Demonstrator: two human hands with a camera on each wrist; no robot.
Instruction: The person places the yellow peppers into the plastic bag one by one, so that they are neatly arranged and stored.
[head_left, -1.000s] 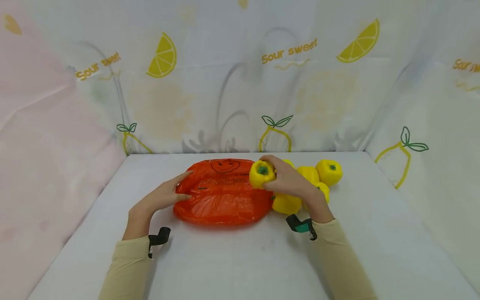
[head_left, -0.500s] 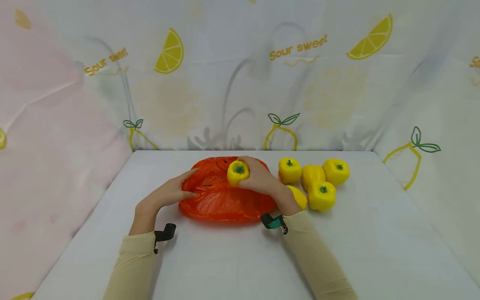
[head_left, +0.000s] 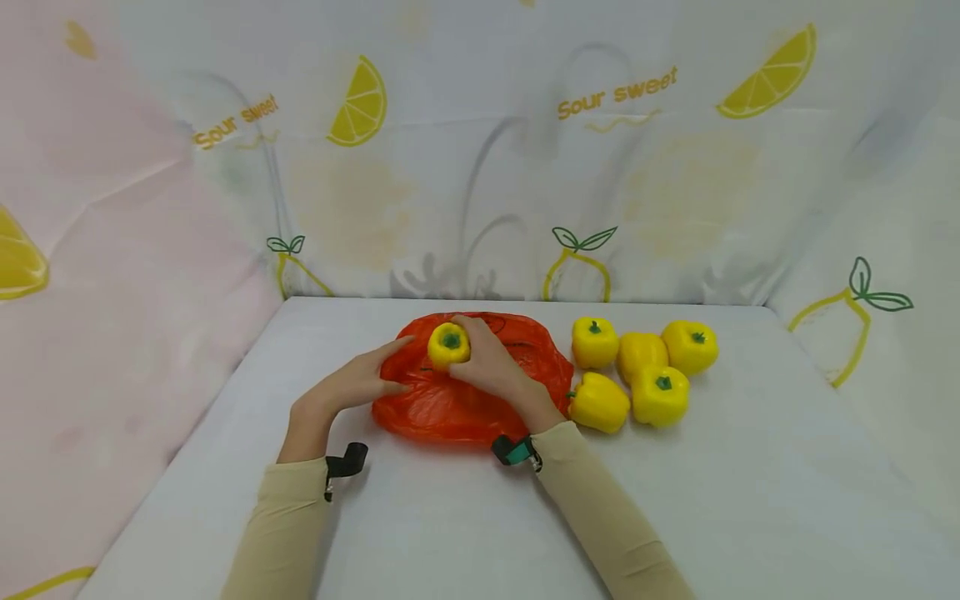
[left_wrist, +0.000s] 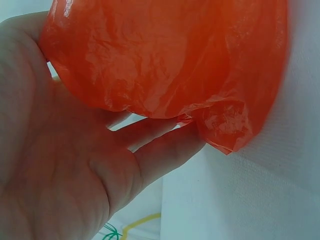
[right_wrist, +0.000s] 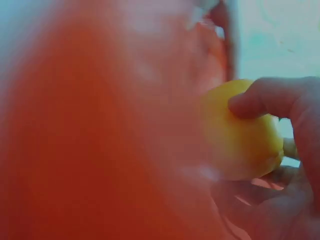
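My right hand [head_left: 491,364] grips a yellow bell pepper [head_left: 448,347], its green stem facing me, over the left half of a red plastic bag [head_left: 465,412]. In the right wrist view the thumb lies on top of the pepper [right_wrist: 240,132] and other fingers are beneath it, while blurred red film covers much of that view. My left hand [head_left: 351,386] is at the bag's left edge with thumb and fingers spread apart. Seen from the left wrist, the fingers [left_wrist: 167,152] reach fairly straight behind the bag film [left_wrist: 165,55], which hides their tips.
Several more yellow peppers stand right of the bag, the nearest one [head_left: 598,403] lying on its side close to it, another [head_left: 661,397] upright beside it. A printed cloth backdrop [head_left: 450,167] rises behind the white table [head_left: 450,533].
My right hand has carried the pepper leftward from the bag's right side to above its left half. The left hand keeps its place at the bag's edge. The camera view has shifted slightly.
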